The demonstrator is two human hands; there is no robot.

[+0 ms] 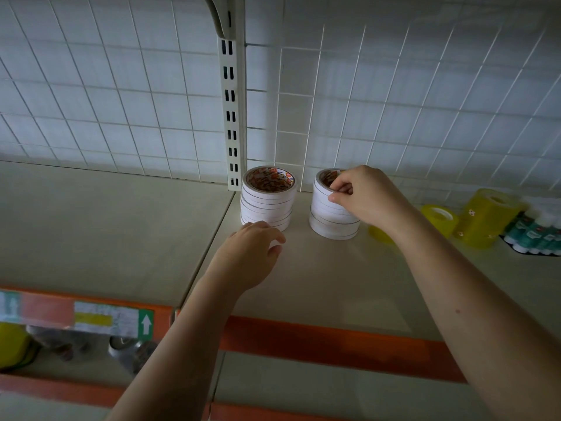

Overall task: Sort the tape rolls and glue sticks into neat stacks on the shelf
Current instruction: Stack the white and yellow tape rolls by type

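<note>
Two stacks of white tape rolls stand side by side at the back of the shelf (318,284), near the wire grid wall (394,101) and just right of the slotted upright (231,117). My left hand (247,253) sits at the foot of the left stack (267,199), fingers loosely curled; fingertips are close to or touching the bottom roll, I can't tell which, and I can't tell whether they hold anything. My right hand (368,197) is on the right stack (332,208): thumb on the outer side, fingertips hooked over the rim into the core of the top roll, pinching it. The stacks stand apart, w/ a clear gap between them. Further right, partly behind my right forearm, lie yellow tape rolls (440,218) and a taller yellow pack (485,220). At the far right edge is a row of glue sticks (537,235), green w/ white caps. An orange strip (334,341) runs along the shelf front; a price label (106,320) sits on it at left.
</note>
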